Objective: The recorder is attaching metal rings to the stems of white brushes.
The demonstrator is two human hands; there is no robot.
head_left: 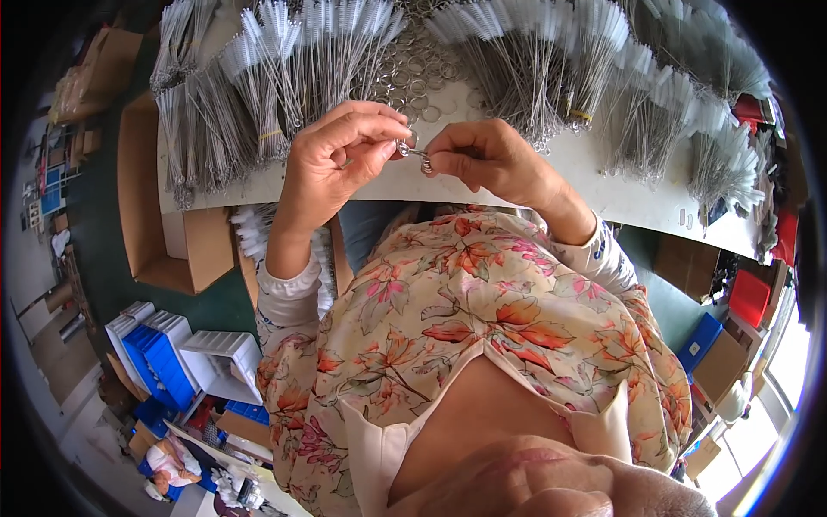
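Left hand [323, 168]: your grip clamps the metal rings [414, 152] at one end.
Right hand [498, 159]: clamped on their other end, equally near.
Rings' place: over the surface [573, 159], long axis roughly along its near edge.

Bright light glares from the window [786, 362] at lower right, burned white with a bluish fringe. The table [642, 189] is well lit, its front edge bowed by the lens; corners fall black; the metal ring [402, 148] glints.
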